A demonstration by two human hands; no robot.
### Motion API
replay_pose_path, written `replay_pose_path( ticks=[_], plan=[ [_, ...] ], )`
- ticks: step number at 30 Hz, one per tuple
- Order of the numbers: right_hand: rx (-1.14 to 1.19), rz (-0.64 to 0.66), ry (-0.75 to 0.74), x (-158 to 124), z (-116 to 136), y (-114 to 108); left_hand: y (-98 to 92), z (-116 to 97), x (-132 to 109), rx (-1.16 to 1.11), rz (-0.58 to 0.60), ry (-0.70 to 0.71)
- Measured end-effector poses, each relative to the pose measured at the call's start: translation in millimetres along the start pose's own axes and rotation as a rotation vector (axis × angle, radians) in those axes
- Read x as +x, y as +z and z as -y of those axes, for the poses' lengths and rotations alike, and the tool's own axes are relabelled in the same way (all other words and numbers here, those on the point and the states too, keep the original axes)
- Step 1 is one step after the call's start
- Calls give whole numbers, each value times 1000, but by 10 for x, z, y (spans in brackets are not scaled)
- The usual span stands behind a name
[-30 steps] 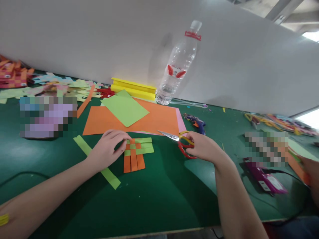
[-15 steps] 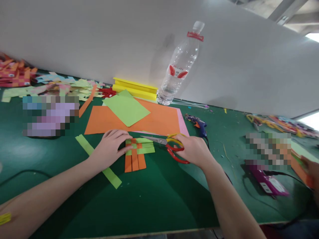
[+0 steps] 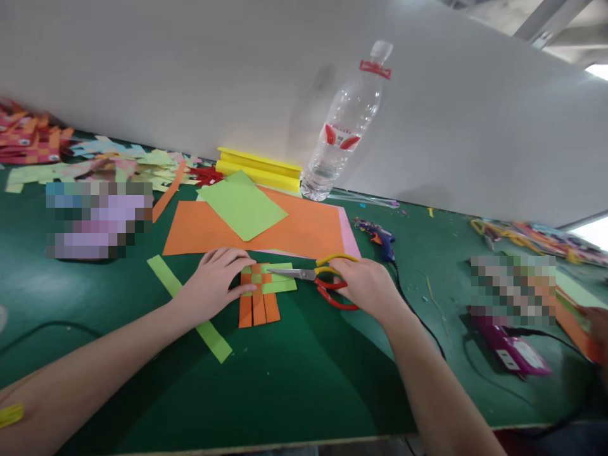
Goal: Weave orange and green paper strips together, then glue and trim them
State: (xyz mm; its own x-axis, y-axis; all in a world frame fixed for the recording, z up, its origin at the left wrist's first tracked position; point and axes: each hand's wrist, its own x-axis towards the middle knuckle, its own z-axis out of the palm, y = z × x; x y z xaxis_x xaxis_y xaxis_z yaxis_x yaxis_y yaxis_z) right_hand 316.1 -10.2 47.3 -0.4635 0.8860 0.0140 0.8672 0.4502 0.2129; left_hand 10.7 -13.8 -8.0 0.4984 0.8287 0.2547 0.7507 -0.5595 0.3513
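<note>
Orange and green paper strips are woven together into a small piece (image 3: pixel 258 304) on the green table. My left hand (image 3: pixel 220 278) grips the left side of this weave between thumb and fingers. My right hand (image 3: pixel 368 282) holds scissors (image 3: pixel 332 301) with red and yellow handles, their blades pointing left over the upper green strips. A loose green strip (image 3: pixel 216 342) runs diagonally beneath my left wrist. Behind the weave lie an orange sheet (image 3: pixel 304 225) and a green sheet (image 3: pixel 244 209).
A plastic bottle (image 3: pixel 339 126) and yellow folded pieces (image 3: pixel 259 171) stand by the wall. A glue gun (image 3: pixel 377 239) lies right of the sheets, a purple power strip (image 3: pixel 510 345) farther right. Another person's hand (image 3: pixel 596 329) is at the right edge. Paper scraps (image 3: pixel 118 166) lie back left.
The scissors have moved slightly left, and their blades now lie over the green strips of the weave. My left hand keeps its grip.
</note>
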Motion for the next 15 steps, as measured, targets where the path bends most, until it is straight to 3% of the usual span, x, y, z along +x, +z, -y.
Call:
replay_pose_path(
  ticks=[11, 15],
  plan=[
    [61, 60, 72, -48, -169, -89, -3, -2, -1, -8, 17, -15],
    [67, 16, 80, -44, -172, -91, 0, 1, -1, -16, 17, -23]
  ],
)
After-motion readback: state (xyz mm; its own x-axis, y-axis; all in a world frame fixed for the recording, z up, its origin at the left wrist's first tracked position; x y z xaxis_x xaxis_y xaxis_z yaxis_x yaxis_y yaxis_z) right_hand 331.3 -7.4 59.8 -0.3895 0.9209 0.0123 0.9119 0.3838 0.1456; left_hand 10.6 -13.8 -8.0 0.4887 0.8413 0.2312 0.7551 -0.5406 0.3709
